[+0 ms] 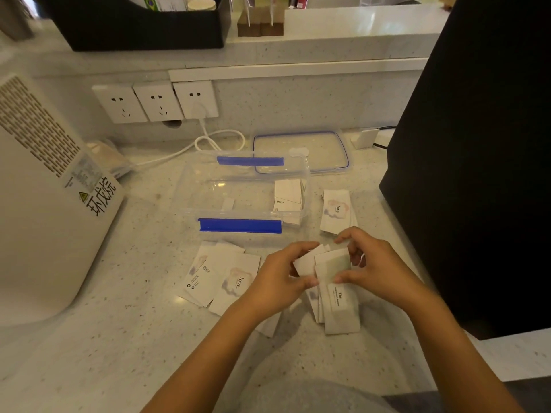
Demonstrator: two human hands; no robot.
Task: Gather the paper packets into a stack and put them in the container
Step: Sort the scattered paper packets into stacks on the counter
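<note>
My left hand (pixel 278 277) and my right hand (pixel 377 265) both grip a bunch of white paper packets (pixel 331 266) just above the counter. More packets (pixel 340 308) lie right under the hands. A loose pile of packets (pixel 220 275) lies to the left of my left hand, and a small stack (pixel 337 211) lies beyond my right hand. The clear plastic container (pixel 238 192) with blue clips sits open behind the hands, and a few packets (pixel 289 196) lie at its right end.
The container's blue-rimmed lid (pixel 301 150) lies behind it. A white appliance (pixel 44 186) stands at the left, a large black object (pixel 477 159) at the right. A white cable (pixel 208 141) runs from the wall sockets (pixel 158 101) across the counter.
</note>
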